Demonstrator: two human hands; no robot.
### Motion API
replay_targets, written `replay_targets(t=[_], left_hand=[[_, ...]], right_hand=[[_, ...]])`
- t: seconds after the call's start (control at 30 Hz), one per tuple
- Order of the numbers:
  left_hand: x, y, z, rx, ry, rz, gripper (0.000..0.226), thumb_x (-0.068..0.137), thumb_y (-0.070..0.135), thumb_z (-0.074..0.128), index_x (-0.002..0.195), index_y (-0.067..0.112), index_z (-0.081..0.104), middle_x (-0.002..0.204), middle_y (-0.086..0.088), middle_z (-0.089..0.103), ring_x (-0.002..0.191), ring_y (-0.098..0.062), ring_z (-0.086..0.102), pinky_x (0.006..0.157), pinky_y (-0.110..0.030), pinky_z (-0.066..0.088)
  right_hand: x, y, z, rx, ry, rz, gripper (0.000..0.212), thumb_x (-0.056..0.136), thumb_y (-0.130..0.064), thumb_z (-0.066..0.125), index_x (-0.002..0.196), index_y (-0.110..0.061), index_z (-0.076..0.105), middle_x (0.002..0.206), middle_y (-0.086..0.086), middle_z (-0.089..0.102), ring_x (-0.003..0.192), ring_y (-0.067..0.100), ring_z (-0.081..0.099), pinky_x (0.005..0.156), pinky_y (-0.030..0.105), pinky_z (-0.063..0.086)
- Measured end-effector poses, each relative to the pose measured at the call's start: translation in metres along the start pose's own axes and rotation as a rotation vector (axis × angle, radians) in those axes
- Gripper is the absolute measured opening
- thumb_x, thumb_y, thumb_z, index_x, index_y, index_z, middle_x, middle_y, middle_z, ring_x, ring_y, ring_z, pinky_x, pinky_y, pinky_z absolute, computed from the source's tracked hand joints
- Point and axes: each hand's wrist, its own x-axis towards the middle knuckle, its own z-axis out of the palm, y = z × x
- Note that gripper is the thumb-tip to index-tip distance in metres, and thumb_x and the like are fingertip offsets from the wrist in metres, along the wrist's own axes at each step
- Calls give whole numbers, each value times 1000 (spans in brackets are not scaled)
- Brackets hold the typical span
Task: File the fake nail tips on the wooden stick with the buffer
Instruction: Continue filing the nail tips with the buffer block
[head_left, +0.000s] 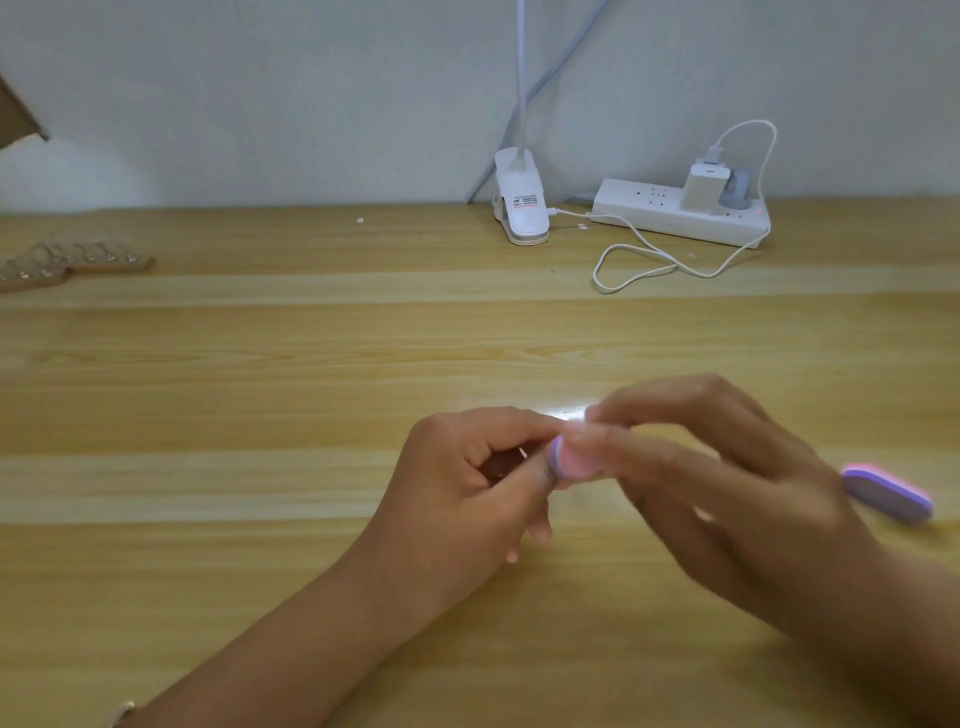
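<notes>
My left hand (467, 488) has its fingers curled round a small thing, mostly hidden in the fist; only a pale sliver (523, 453) shows, likely the wooden stick with nail tips. A pink and purple buffer (571, 462) touches my left thumb tip. My right hand (727, 488), blurred, pinches that buffer from the right. A purple and pink rounded end (888, 493) shows beyond my right hand; I cannot tell whether it belongs to the same buffer. Two more wooden sticks carrying clear nail tips (78, 262) lie at the far left.
A wooden table (311, 389) runs to a white wall. At the back stand a white clip lamp (522, 208) and a white power strip (680, 213) with a charger and a looped white cable (639, 270). A bracelet shows on my left wrist (124, 709).
</notes>
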Motion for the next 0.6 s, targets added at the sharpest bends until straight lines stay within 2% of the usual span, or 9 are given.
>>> replay_targets(t=[0.07,0.17,0.23,0.37,0.5,0.6], left_hand=[[0,1,0,34,10,33,16,89,14,63,91,21,77,60,7,65,40,-3,56,40,-18,42],[0,0,-1,27,36,9,14,86,11,65,87,17,78,62,9,65,40,-3,55,40,-19,43],[0,0,-2,57,21,29,13,86,11,66,89,14,78,63,9,65,41,-3,55,42,-16,42],[-1,1,-1,106,-2,93,15,87,10,66,94,13,79,62,9,63,43,-2,56,45,-13,42],[2,-1,-6,-39,36,54,14,84,7,69,89,15,79,72,0,68,47,-9,60,39,-23,46],[3,-3,-5,-52,26,43,11,82,11,74,90,15,79,78,-2,70,52,-11,63,39,-25,48]], right_hand=[[-1,2,1,-23,-20,-33,29,90,9,63,116,-2,71,106,14,67,96,26,65,91,29,49],[3,14,-3,-58,39,64,27,90,7,63,114,-1,71,105,12,67,92,28,67,84,38,52],[2,12,-5,-37,52,62,27,90,6,64,114,-3,71,105,11,67,93,26,66,86,35,52],[-2,0,1,-41,-29,-66,30,88,9,63,114,-3,72,105,14,67,97,25,63,94,26,46],[4,12,-6,-49,54,61,26,90,6,63,113,-5,70,103,11,66,92,24,66,89,29,49],[2,-1,-4,78,64,40,32,92,4,62,118,-14,66,110,8,64,101,18,63,92,26,48]])
